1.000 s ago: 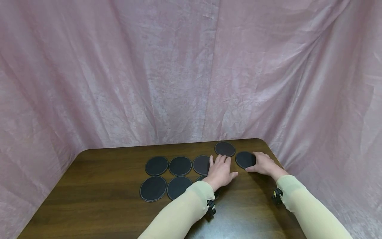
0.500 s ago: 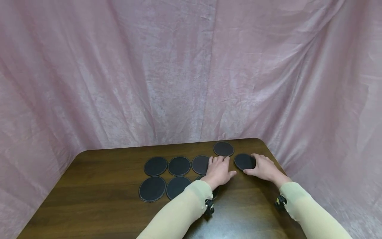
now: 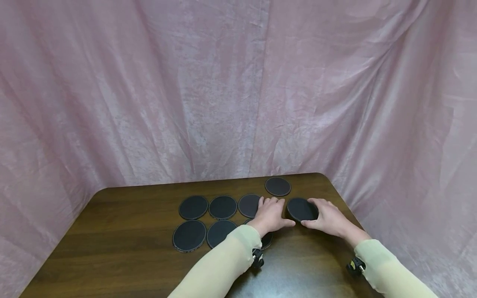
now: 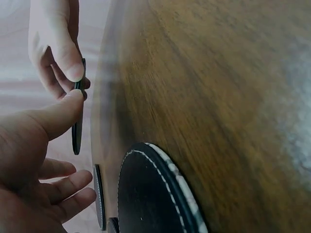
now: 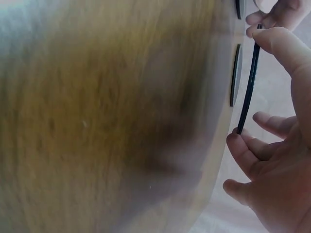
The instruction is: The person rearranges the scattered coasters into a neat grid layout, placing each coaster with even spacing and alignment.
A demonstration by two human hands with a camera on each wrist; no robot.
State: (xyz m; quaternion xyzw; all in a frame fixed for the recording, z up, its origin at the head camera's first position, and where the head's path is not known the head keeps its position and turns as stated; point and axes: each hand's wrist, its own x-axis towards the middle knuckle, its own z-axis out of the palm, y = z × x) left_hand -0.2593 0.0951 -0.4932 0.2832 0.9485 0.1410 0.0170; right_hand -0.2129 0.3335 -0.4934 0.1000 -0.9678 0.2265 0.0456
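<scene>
My right hand (image 3: pixel 329 219) grips a black round coaster (image 3: pixel 302 210) by its edge, thumb on the near side and fingers on the far side. Seen edge-on in the right wrist view, that coaster (image 5: pixel 249 82) is raised off the tabletop. Close on its left is my left hand (image 3: pixel 270 215), palm down with fingers spread and relaxed. In the left wrist view the left thumb (image 4: pixel 73 104) overlaps the coaster's edge. Below my left hand lies another coaster (image 4: pixel 150 189) with white stitching, partly hidden by the wrist in the head view.
Several more black coasters lie flat in two rows, including one at the left front (image 3: pixel 189 236) and one at the left back (image 3: pixel 193 207). A lone coaster (image 3: pixel 277 186) lies near the far edge of the brown wooden table (image 3: pixel 112 231). A pink curtain (image 3: pixel 208 91) hangs behind.
The right hand has brought its coaster up from the table, nearer to me and slightly left, toward the left hand. The left hand has barely shifted, its thumb turned a little down.
</scene>
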